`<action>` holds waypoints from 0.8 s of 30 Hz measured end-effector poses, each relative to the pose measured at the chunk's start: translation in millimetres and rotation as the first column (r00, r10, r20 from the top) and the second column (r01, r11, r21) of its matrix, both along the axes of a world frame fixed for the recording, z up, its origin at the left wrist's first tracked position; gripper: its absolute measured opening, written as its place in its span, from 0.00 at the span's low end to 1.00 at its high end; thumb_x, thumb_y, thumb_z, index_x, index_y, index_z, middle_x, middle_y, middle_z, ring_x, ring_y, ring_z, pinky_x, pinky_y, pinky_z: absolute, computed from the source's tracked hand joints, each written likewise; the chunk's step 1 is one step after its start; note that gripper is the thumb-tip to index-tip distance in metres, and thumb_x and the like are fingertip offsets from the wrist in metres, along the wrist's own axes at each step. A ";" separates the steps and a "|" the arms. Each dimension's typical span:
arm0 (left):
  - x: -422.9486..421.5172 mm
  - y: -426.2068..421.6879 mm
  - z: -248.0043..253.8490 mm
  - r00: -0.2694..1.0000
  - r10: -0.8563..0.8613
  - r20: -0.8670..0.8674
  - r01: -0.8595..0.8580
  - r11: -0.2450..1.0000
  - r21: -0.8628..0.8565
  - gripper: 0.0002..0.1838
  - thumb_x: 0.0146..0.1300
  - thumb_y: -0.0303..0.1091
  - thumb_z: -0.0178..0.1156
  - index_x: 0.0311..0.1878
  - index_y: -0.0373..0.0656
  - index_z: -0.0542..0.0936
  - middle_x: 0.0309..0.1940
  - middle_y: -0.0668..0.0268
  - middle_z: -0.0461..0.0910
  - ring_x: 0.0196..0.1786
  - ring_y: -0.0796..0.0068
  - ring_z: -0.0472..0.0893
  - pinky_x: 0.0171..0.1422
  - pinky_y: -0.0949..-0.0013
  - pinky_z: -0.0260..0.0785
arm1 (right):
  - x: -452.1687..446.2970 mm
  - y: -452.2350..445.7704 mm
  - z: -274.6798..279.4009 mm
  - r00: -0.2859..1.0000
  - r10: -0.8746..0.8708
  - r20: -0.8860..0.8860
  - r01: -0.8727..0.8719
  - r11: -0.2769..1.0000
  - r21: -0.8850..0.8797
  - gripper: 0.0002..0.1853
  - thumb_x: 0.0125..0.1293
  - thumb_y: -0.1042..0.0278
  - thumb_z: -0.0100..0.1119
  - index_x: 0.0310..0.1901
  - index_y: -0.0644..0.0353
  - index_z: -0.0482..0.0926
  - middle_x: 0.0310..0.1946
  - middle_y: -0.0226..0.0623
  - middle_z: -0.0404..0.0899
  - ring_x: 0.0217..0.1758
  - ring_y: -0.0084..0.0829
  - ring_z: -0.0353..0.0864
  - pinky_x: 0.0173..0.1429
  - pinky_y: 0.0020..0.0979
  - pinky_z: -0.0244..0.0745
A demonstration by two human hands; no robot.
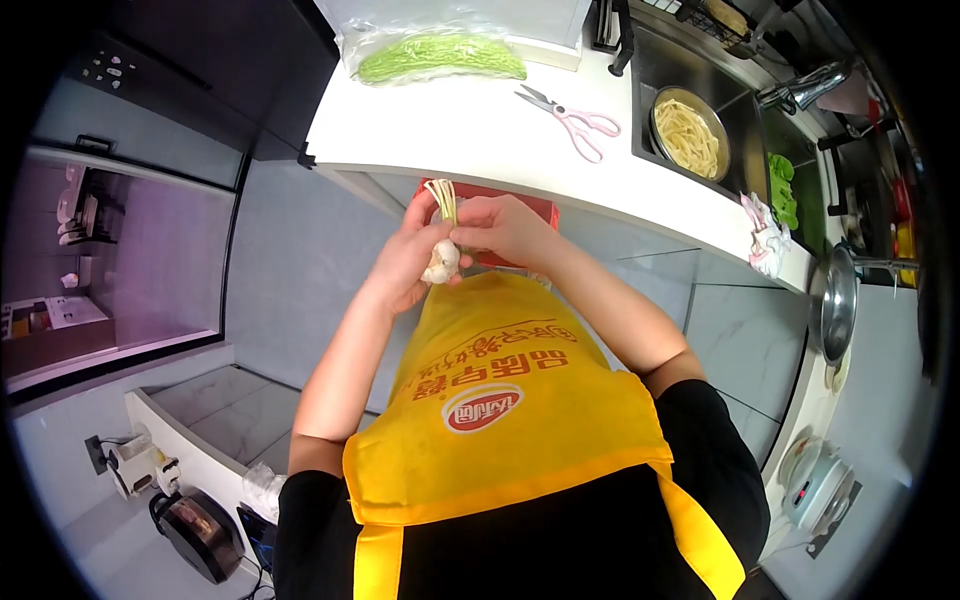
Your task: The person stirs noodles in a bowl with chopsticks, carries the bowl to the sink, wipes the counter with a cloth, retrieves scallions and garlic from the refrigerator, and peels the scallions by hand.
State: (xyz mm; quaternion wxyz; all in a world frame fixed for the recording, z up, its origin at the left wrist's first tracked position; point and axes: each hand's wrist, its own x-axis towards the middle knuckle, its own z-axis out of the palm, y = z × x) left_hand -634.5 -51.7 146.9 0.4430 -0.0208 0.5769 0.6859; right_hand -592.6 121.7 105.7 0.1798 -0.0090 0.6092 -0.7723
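A garlic bulb [441, 262] with a bundle of dry, pale stalks [443, 200] is held upright in front of the apron, just off the counter's edge. My left hand [400, 262] is closed around it from the left side. From the other side, my right hand [508, 230] pinches at the stalk just above the bulb. Its fingertips partly hide that spot. Beneath both hands a red container [540, 208] shows in part, its inside covered by them.
On the white counter [430, 130] lie a bitter melon [440, 58] in clear plastic and pink-handled scissors [575, 120], blades apart. The sink [650, 60] holds a bowl of pale strips [688, 138]. Green leaves [782, 190] and a crumpled cloth [765, 235] are to its right.
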 end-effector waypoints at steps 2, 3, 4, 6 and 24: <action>-3.4 3.3 4.8 0.999 -0.036 0.018 0.034 0.997 0.074 0.20 0.73 0.41 0.48 0.65 0.49 0.64 0.42 0.64 0.78 0.32 0.74 0.81 0.26 0.73 0.73 | -2.1 4.4 1.0 0.994 0.005 0.111 -0.002 0.999 -0.035 0.11 0.67 0.70 0.57 0.48 0.65 0.79 0.36 0.33 0.81 0.34 0.20 0.79 0.38 0.23 0.74; -5.9 4.3 4.9 0.999 -0.040 0.015 0.039 0.997 0.074 0.20 0.73 0.41 0.48 0.65 0.49 0.64 0.42 0.64 0.78 0.32 0.74 0.81 0.26 0.73 0.73 | -2.6 5.8 3.1 0.975 0.018 0.222 -0.002 0.997 -0.071 0.13 0.68 0.70 0.56 0.52 0.64 0.78 0.40 0.32 0.81 0.37 0.20 0.79 0.41 0.24 0.76; -8.7 5.8 4.1 0.998 -0.054 0.041 0.049 0.992 0.119 0.20 0.73 0.42 0.47 0.65 0.48 0.64 0.42 0.64 0.78 0.31 0.73 0.81 0.26 0.73 0.73 | -1.4 6.4 6.3 0.976 0.013 0.219 0.003 0.997 -0.071 0.13 0.68 0.70 0.56 0.52 0.64 0.78 0.40 0.32 0.81 0.37 0.20 0.79 0.41 0.24 0.76; -14.7 7.4 0.5 0.995 -0.078 0.063 0.067 0.984 0.164 0.21 0.74 0.44 0.47 0.65 0.48 0.65 0.43 0.64 0.78 0.31 0.72 0.81 0.26 0.73 0.74 | 5.7 7.2 20.4 0.975 -0.133 0.175 0.177 0.949 -0.262 0.13 0.67 0.65 0.59 0.44 0.68 0.81 0.33 0.32 0.81 0.30 0.19 0.76 0.32 0.21 0.69; -142.4 90.0 -105.4 0.225 -0.544 -0.808 -0.406 0.702 -0.585 0.33 0.58 0.43 0.62 0.65 0.41 0.67 0.63 0.48 0.64 0.65 0.47 0.64 0.70 0.47 0.53 | 45.8 83.1 34.4 0.832 -0.465 0.303 0.549 0.771 -0.324 0.11 0.70 0.69 0.56 0.48 0.67 0.79 0.45 0.37 0.81 0.47 0.26 0.81 0.55 0.26 0.77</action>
